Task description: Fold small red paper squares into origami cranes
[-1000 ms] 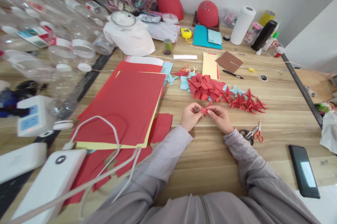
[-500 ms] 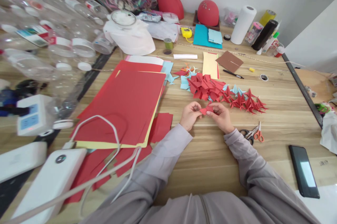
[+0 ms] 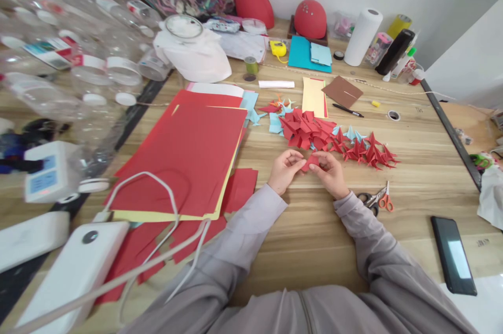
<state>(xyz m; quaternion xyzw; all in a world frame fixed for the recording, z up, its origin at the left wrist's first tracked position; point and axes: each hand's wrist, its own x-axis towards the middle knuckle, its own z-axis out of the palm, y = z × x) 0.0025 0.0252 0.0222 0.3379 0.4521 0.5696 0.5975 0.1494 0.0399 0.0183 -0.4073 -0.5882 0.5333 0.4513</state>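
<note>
A small folded piece of red paper [image 3: 310, 162] is pinched between my two hands, above the wooden table. My left hand [image 3: 286, 170] closes on its left edge with thumb and forefinger. My right hand [image 3: 329, 173] grips its right side, the thumb lying across the front. Just beyond my fingers lies a heap of folded red paper pieces [image 3: 308, 130]. Pointed red paper cranes [image 3: 373, 151] continue to the right of it, with a few light blue ones [image 3: 352, 134] behind. Near my right wrist rest scissors [image 3: 377, 199].
Left of my hands lies a stack of large red sheets [image 3: 188, 161], with red paper squares [image 3: 240, 187] beside it. White power banks [image 3: 74, 271] and a cable occupy the near left. A phone [image 3: 454, 255] lies at the right. Plastic bottles [image 3: 90, 72] crowd the far left.
The red paper has turned slightly between my fingers and shows a different outline. My left hand has shifted a little; everything else stays where it was.
</note>
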